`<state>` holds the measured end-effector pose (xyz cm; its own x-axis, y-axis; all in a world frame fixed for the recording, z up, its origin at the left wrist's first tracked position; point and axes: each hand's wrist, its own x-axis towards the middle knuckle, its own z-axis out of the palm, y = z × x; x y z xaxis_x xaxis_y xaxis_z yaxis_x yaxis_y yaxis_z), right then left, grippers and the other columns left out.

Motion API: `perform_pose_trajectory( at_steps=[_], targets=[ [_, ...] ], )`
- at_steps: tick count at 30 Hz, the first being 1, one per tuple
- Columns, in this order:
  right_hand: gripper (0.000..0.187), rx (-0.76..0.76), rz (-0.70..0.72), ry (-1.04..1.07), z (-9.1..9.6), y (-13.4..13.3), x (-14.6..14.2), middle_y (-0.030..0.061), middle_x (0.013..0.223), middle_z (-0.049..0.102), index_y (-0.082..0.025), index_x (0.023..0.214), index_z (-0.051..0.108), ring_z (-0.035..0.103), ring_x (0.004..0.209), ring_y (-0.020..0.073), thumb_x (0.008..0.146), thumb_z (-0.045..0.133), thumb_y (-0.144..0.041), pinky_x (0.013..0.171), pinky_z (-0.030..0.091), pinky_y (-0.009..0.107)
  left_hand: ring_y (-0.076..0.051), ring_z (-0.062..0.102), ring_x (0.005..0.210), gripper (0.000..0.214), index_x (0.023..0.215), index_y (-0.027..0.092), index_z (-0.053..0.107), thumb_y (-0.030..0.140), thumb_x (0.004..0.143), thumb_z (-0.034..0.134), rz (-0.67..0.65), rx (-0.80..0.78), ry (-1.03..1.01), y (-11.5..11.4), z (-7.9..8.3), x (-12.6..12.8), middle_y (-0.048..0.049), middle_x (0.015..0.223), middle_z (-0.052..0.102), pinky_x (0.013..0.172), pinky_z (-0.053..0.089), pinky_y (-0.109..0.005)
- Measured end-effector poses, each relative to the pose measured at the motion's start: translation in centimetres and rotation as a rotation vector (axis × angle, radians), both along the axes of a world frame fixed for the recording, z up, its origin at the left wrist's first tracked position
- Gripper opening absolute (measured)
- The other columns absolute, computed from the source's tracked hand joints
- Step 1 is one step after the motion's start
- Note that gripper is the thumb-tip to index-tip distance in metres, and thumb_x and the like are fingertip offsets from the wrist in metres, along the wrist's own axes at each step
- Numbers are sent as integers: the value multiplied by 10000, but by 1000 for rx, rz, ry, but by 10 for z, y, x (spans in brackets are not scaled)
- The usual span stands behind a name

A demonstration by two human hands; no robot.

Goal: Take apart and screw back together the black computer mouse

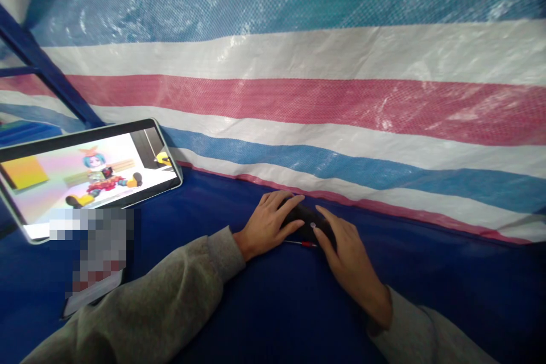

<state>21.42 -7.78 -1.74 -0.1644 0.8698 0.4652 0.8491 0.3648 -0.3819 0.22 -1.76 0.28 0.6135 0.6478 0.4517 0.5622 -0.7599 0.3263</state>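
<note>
A dark, elongated case [305, 224] with a small round shiny spot on its front lies on the blue surface. My left hand [269, 220] is closed around its left end, fingers over the back and thumb along the near side. Around the right end is my right hand [344, 243], its thumb in front and its index finger behind. Parts of the case are hidden under both hands, and its exact kind is unclear. Just on the near side lies a thin pen [307, 244] with a red part, partly covered by the case and my hands.
On the left a tablet [115, 205] leans up, its screen showing a blue-haired cartoon figure. In front of it lies a phone-like flat object [96, 290], mostly pixelated. Behind everything hangs a striped plastic sheet [298, 99], with a blue frame bar [53, 71] at left.
</note>
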Motion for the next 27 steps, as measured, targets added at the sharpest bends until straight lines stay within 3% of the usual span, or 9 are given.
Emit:
perform_pose_trajectory(
  at_steps=[3, 8, 10, 12, 13, 15, 18, 23, 27],
  targets=[
    [404, -30, -4, 9, -1, 0, 0, 107, 1201, 660, -186, 1325, 489, 614, 1076, 239, 979, 402, -375, 947, 455, 435, -276, 442, 1275, 550, 1415, 250, 416, 512, 939, 504, -84, 52, 47, 0, 0, 0, -126, 1380, 471, 1058, 367, -461],
    [384, 20, -45, 56, 7, -2, 0, 115, 1209, 620, -188, 1313, 481, 570, 1104, 236, 973, 405, -350, 939, 444, 424, -261, 496, 1195, 565, 1427, 259, 405, 531, 939, 487, -92, 27, 99, 2, -2, 1, -114, 1284, 531, 1030, 394, -464],
    [336, 113, -98, 89, 19, -2, 1, 124, 1180, 601, -185, 1236, 521, 549, 1101, 250, 954, 434, -344, 923, 438, 429, -254, 510, 1175, 546, 1424, 262, 410, 513, 945, 487, -65, 25, 115, 3, -4, 2, -107, 1262, 542, 1017, 411, -458],
    [202, 150, -87, 82, 33, -2, 4, 108, 1043, 619, -188, 1043, 574, 564, 1000, 245, 929, 464, -313, 880, 438, 421, -251, 512, 1184, 531, 1418, 252, 419, 491, 950, 494, -50, 24, 108, 3, -5, 2, -109, 1276, 538, 1017, 423, -448],
    [138, 85, -3, 34, 40, -2, 5, 85, 931, 624, -196, 924, 579, 575, 897, 225, 916, 476, -288, 820, 450, 392, -249, 508, 1198, 521, 1417, 244, 421, 475, 955, 493, -53, 22, 98, 3, -6, 2, -111, 1297, 531, 1025, 424, -443],
    [81, -148, 103, -123, 52, -3, 7, 58, 847, 624, -204, 867, 589, 573, 808, 213, 875, 532, -260, 773, 449, 382, -243, 497, 1230, 492, 1417, 229, 420, 433, 973, 478, -77, 22, 72, 3, -7, 1, -113, 1347, 514, 1045, 422, -434],
    [92, -380, 238, -307, 58, -3, 9, 68, 935, 650, -207, 883, 615, 584, 924, 258, 791, 618, -213, 871, 428, 441, -236, 480, 1272, 465, 1416, 214, 424, 393, 988, 457, -114, 23, 44, 3, -6, 0, -105, 1396, 498, 1078, 411, -425],
    [86, -540, 311, -340, 67, -2, 15, 53, 958, 679, -209, 861, 615, 605, 935, 242, 826, 554, -159, 849, 439, 401, -241, 478, 1299, 426, 1397, 239, 463, 379, 995, 443, -107, 21, 54, 4, -6, 0, -103, 1420, 488, 1098, 401, -445],
    [143, -538, 305, -228, 105, 8, 21, 28, 923, 713, -224, 902, 665, 645, 881, 206, 890, 525, -250, 802, 451, 339, -247, 460, 1332, 426, 1399, 235, 460, 378, 998, 435, -121, 34, 50, 5, -8, 1, -99, 1441, 478, 1113, 388, -463]
  ],
)
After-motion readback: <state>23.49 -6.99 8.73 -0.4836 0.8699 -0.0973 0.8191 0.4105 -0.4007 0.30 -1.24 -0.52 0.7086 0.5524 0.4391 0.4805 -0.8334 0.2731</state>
